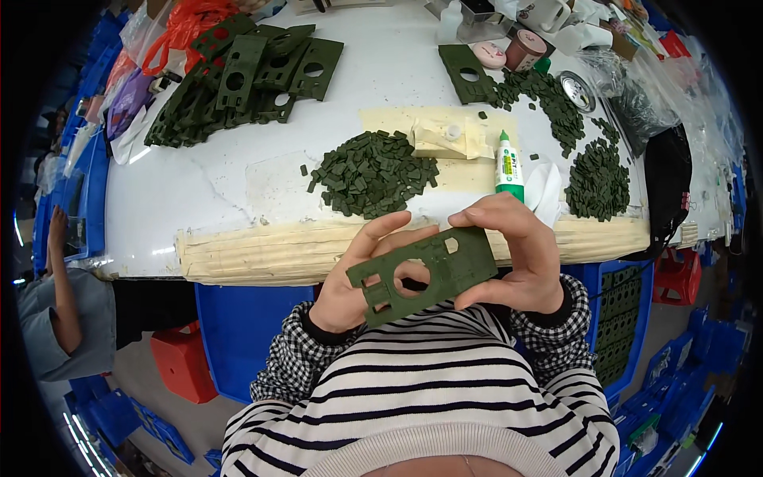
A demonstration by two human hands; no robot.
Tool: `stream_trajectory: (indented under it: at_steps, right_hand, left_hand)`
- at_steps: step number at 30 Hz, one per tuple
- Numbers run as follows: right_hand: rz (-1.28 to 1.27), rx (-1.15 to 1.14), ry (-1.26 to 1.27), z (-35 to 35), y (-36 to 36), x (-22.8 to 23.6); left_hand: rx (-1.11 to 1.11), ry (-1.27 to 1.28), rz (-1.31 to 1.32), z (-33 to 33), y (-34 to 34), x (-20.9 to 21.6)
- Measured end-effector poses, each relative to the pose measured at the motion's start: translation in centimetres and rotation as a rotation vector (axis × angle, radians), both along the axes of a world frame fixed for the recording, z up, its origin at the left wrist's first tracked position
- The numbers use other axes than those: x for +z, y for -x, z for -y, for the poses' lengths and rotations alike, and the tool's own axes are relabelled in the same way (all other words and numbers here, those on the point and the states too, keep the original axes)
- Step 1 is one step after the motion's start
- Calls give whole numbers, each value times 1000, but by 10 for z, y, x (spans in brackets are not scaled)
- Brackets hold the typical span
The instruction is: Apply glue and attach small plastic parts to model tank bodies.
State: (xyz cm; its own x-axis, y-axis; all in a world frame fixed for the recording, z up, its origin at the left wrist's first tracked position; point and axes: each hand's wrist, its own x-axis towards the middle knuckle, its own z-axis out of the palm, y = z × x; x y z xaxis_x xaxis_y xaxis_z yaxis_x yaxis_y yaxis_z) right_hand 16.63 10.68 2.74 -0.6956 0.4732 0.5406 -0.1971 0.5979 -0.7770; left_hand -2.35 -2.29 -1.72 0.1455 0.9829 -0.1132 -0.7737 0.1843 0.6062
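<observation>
Between my hands, in front of my chest, is a dark green plastic plate [461, 274] with a large round hole, a smaller hole and some square cut-outs. My right hand [520, 250] pinches its right end between thumb and fingers. Behind its left part lies my left hand [354, 274], supporting it; some of those fingers are hidden by the plate. Just beyond my hands a heap of small dark green pieces [369, 171] covers the table. A glue bottle [509, 167] with a green tip and green base stands to the right of that heap.
Similar green plates [238, 75] are stacked at the far left. More small pieces [598, 179] lie on the right, near a single plate [467, 75] at the back. A taped block [451, 139] sits mid-table. Blue bins [246, 334] stand below the padded table edge [262, 253]; another person's arm [63, 278] shows at left.
</observation>
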Motion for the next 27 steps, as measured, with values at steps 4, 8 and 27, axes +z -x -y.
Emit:
stream_trajectory:
  at_steps: [4,8,27]
  right_hand:
    - [-8,-89,-137,0,6,8]
    - [-17,-118,-154,18,19,-6]
    - [597,-392,-771,-66,-41,51]
  left_hand:
    - [10,-49,-49,4,-5,4]
    - [207,-236,-191,-2,-12,-5]
    - [950,-153,-983,54,95,-1]
